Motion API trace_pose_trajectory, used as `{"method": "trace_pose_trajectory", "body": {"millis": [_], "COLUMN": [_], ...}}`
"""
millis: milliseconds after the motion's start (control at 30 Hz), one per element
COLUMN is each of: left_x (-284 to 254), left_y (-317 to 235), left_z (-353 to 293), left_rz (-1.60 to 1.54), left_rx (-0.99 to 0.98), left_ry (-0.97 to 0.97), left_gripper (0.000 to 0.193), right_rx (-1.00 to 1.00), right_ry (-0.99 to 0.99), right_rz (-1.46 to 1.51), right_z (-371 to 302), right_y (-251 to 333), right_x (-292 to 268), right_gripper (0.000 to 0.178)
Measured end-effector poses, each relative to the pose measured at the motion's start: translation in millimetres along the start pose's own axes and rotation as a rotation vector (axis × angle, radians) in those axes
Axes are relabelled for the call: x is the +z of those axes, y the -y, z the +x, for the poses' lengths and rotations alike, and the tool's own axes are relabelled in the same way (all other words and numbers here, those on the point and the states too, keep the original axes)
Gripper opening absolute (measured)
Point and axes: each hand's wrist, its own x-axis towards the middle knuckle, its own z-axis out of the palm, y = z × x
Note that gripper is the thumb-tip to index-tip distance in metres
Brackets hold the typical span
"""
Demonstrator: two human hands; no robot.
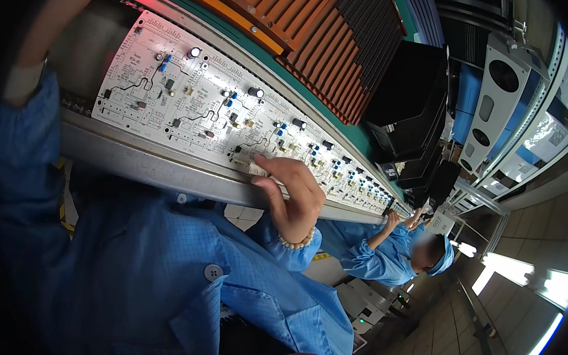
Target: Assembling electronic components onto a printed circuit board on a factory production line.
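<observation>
A row of white circuit boards [191, 102] runs along a metal-railed line from the left toward the far right. Black capacitors, blue parts and other small components stand on them. My right hand [293, 194], with a beaded bracelet at the wrist, is at the near rail. Its thumb and forefinger are closed on a small pale piece [257, 169] at the boards' near edge, too small to make out. My left hand [64, 12] reaches up past the left end of the boards; its fingers lie outside the picture.
The near metal rail [150, 164] borders the boards. Beyond them stand orange slotted racks [305, 24] and black bins [407, 87]. A co-worker in blue [382, 256] works farther along the line. A white panel with round black openings [501, 79] stands at the right.
</observation>
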Motion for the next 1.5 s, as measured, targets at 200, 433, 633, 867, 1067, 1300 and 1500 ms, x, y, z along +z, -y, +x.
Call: {"method": "trace_pose_trajectory", "body": {"millis": [200, 433, 633, 867, 1067, 1300, 1500], "left_x": [3.1, 2.8, 9.7, 11.9, 6.8, -8.0, -1.9], "left_y": [18.3, 40.3, 31.4, 35.7, 25.5, 42.3, 14.6], "left_z": [28.7, 31.1, 26.8, 28.5, 24.3, 10.6, 17.3], "left_rz": [0.119, -0.060, 0.062, -0.085, -0.140, -0.175, -0.047], "left_rx": [0.058, 0.237, 0.116, 0.072, 0.315, 0.152, 0.155], "left_ry": [-0.032, -0.052, -0.076, -0.094, -0.129, -0.158, -0.193], "left_gripper": [0.016, 0.020, 0.020, 0.019, 0.019, 0.018, 0.016], "right_rx": [-0.073, -0.128, -0.145, -0.189, -0.220, -0.004, 0.217], "right_ry": [0.067, 0.102, 0.071, 0.058, 0.109, -0.487, -0.473], "right_rz": [0.081, 0.168, -0.052, -0.094, -0.199, -0.495, -0.503], "right_z": [7.4, 23.2, 39.2, 43.3, 45.1, 31.4, 24.6], "right_y": [6.4, 11.5, 17.6, 23.1, 26.3, -33.8, -123.0], "right_x": [5.7, 23.5, 41.4, 62.2, 48.1, -39.5, -84.7], "right_gripper": [0.017, 0.018, 0.023, 0.023, 0.024, 0.035, 0.058]}}
